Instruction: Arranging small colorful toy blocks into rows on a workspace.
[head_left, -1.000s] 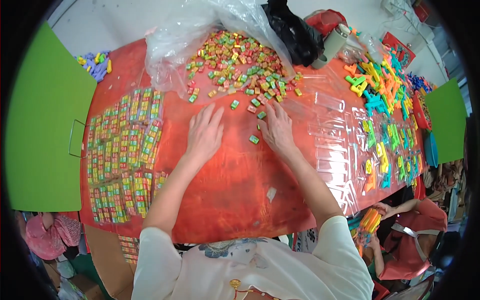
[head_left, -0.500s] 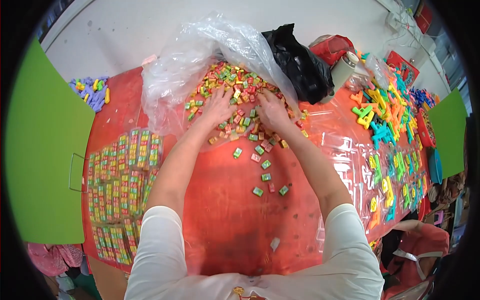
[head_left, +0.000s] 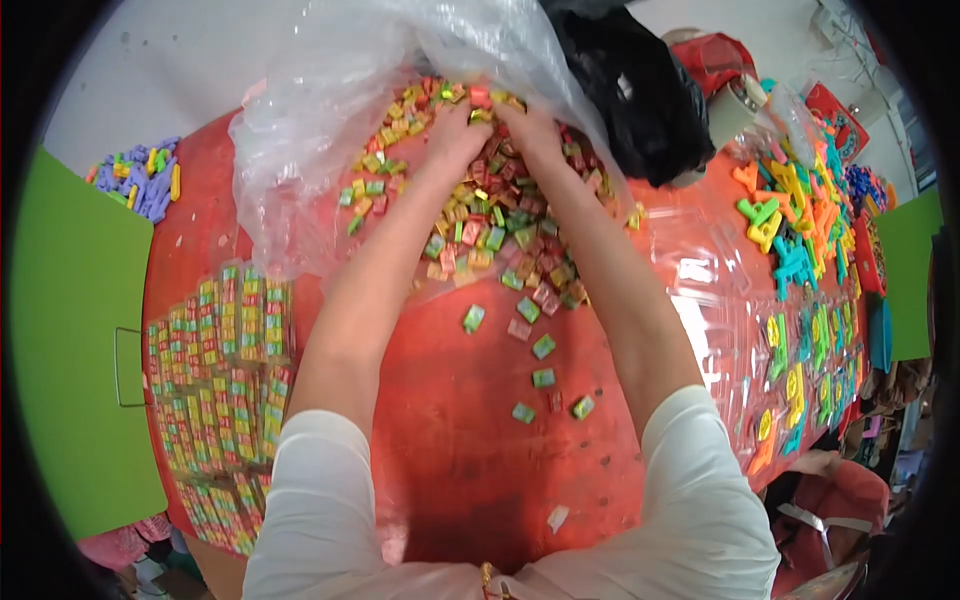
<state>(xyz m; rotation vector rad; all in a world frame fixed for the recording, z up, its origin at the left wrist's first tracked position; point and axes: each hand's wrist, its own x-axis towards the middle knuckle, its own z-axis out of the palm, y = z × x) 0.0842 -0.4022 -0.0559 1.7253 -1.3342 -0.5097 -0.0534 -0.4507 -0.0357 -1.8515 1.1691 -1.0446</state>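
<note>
Small shiny wrapped blocks [head_left: 470,210], like sweets in red, green and yellow, lie heaped on and in front of a big clear plastic bag [head_left: 320,130]. At the far side of the heap, my left hand [head_left: 462,130] reaches in with its fingers forward, their tips partly hidden among the blocks. Beside it, my right hand [head_left: 528,130] bends its fingers inward over the same heap. A few blocks show between the two hands. Several loose blocks [head_left: 543,378] lie nearer me on the red table [head_left: 470,450].
Clear packs [head_left: 220,350] of blocks lie in rows at left. A black bag [head_left: 640,100] and a metal flask [head_left: 738,105] stand behind. Colourful toy pistols [head_left: 795,225] and packed ones [head_left: 790,380] cover the right. Green panels [head_left: 80,350] flank the table; a person [head_left: 835,510] sits lower right.
Both hands have moved farther away, from the middle of the heap to its far side under the bag's edge. The view has shifted forward and closer.
</note>
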